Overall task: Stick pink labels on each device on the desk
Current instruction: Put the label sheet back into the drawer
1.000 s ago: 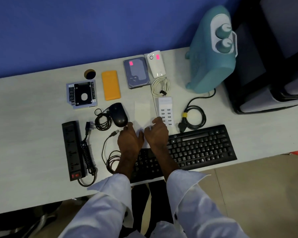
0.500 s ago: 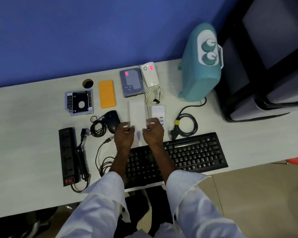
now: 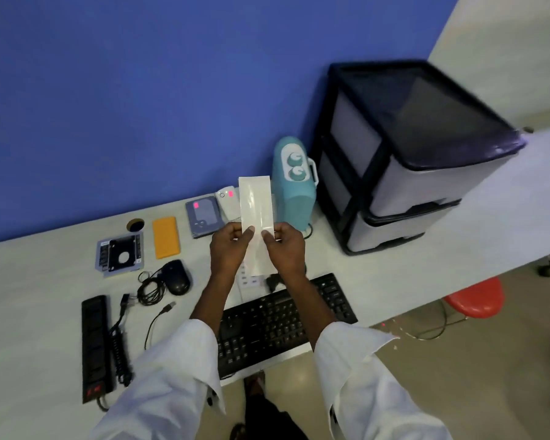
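We see a black drawer unit (image 3: 410, 160) with pale drawers at the blue wall (image 3: 140, 90), and a red stool (image 3: 475, 298) on the floor (image 3: 458, 392).

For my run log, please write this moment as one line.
left hand: pinches label sheet | right hand: pinches same sheet | sheet: held above desk | already pink-tagged: hard drive, white device

Blue wall (image 3: 140, 90), beige floor (image 3: 458, 392) (red stool (image 3: 477, 300))

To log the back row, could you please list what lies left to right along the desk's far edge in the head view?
Drive caddy, orange case, hard drive, white device, teal heater, drawer unit.
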Available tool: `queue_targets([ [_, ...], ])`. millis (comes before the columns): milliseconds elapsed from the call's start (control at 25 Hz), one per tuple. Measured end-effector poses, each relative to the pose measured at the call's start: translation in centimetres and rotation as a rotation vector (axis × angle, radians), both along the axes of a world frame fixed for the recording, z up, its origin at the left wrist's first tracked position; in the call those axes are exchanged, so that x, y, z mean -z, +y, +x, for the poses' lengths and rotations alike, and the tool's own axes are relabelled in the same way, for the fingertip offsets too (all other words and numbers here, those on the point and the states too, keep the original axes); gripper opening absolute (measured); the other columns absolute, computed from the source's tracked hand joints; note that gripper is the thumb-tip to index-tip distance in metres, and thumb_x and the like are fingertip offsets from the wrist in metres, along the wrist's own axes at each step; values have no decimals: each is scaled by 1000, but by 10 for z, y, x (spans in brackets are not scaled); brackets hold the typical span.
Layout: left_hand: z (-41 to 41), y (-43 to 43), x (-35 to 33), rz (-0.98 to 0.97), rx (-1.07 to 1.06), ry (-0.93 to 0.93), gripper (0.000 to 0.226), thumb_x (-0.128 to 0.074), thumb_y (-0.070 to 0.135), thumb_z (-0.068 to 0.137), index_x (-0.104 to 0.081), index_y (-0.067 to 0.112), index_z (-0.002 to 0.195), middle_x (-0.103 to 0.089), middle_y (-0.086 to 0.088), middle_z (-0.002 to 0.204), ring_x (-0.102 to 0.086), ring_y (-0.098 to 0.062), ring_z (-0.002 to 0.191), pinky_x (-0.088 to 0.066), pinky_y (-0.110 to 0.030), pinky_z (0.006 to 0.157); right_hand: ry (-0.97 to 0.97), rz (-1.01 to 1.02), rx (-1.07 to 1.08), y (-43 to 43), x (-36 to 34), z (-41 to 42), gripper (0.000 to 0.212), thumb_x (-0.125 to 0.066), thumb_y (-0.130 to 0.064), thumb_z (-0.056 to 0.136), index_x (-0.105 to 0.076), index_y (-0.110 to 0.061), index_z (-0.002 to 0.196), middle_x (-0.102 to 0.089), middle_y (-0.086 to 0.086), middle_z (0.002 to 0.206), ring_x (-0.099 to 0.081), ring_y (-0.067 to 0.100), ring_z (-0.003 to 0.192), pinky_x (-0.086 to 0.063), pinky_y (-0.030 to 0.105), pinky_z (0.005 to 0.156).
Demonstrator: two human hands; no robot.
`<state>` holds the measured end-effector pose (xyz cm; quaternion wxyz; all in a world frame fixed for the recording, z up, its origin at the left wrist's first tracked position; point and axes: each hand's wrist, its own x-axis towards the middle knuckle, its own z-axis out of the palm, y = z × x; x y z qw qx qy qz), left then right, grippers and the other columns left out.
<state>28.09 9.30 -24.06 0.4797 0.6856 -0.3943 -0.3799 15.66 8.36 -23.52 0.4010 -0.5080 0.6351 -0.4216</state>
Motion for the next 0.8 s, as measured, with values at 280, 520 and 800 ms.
queue_targets([
  [280, -105, -16, -92, -124, 175, 13, 14, -71, 32, 82, -70, 23, 92, -74, 3, 88, -69, -16, 81, -59, -41, 77, -73, -152, 124, -3, -88, -109, 9, -69, -17, 86, -69, -9, 90, -74, 3, 85, -70, 19, 78, -58, 34, 73],
  [520, -200, -43, -132, -195, 268, 0, 13, -72, 23, 84, -69, 17, 95, -74, 0, 94, -70, -17, 85, -59, -37, 76, -62, -219, 187, -27, -121, -204, 15, -69, -22, 89, -69, -11, 98, -71, -3, 91, -65, 8, 75, -50, 20, 68],
  [800, -276, -84, -161, -253, 182, -49, 15, -68, 18, 87, -67, 12, 101, -72, -4, 100, -67, -17, 88, -55, -28, 74, -244, -198, 363, -70, -113, -295, 22, -68, -34, 88, -68, -14, 79, -70, 1, 77, -68, 19, 74, -58, 29, 68],
])
